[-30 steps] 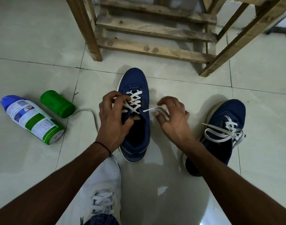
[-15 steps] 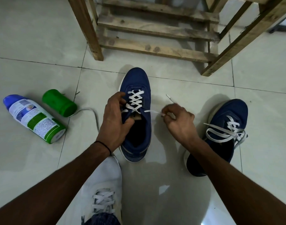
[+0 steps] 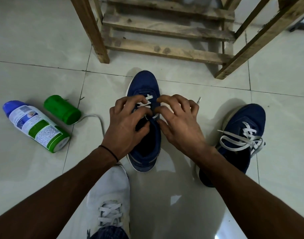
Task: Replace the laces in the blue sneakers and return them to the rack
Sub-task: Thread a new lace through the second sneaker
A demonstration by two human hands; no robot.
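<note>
Blue-topped spray can [image 3: 35, 126] and green cap [image 3: 62, 109], on floor, left. Left hand [image 3: 128, 123], fingers curled, gripping centre blue sneaker [image 3: 144, 81]. Right hand [image 3: 180, 123], fingers pinching white lace [image 3: 148, 97]. Second blue sneaker [image 3: 242, 128], laced, right. Wooden rack [image 3: 165, 50], far.

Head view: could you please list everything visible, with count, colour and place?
centre blue sneaker: 1, navy, middle, under both hands
right blue sneaker: 1, navy, right, laces loose
white lace: 1, white, part-threaded in centre blue sneaker
wooden rack: 1, brown, top
spray can: 1, white-green with blue cap, lying left
green cylinder: 1, green, beside spray can
white sneaker: 1, white, bottom, worn
tiled floor: 1, pale grey, throughout
wristband: 1, black, left wrist
left hand: 1, grips centre blue sneaker
right hand: 1, pinches white lace
</note>
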